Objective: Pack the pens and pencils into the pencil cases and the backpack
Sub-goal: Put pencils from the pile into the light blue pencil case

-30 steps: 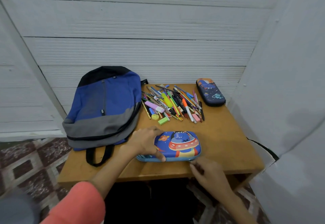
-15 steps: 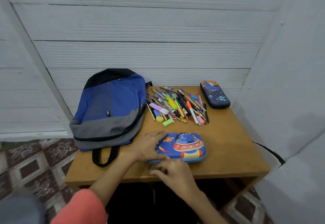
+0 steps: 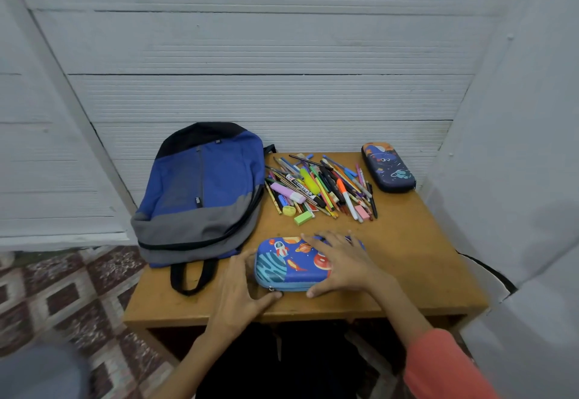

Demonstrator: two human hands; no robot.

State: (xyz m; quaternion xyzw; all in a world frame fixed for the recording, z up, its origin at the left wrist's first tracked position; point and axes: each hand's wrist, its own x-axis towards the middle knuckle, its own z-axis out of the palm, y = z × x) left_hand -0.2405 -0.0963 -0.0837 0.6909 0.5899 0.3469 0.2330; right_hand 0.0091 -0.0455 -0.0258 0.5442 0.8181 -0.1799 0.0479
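The left hand (image 3: 239,289) lies at the near-left end of the blue space-print pencil case (image 3: 289,265), thumb and fingertips pinched at the zip pull on its front seam; whether they actually grip the pull is hard to tell at this angle. The right hand (image 3: 340,262) lies flat and spread over the right half of the lid, pressing the case down against the table (image 3: 407,257).

A second ago the roles were reversed: the left hand steadied the case from the left while the right reached along its front edge. Half a second ago both hands met at the near-left corner. Now the right has crossed on top to pin the case, leaving the left at the zip. I judge that this sets up unzipping, the first step before anything can go inside.

The case sits shut near the front edge of the table, slightly left of centre, with planets and a rocket on its hard shell. Behind it, towards the back edge, the pile of pens and pencils (image 3: 319,187) lies untouched, with erasers and highlighters mixed in. The dark pencil case (image 3: 388,168) rests closed at the back-right corner. The blue and grey backpack (image 3: 200,193) lies flat over the left side, zipped.
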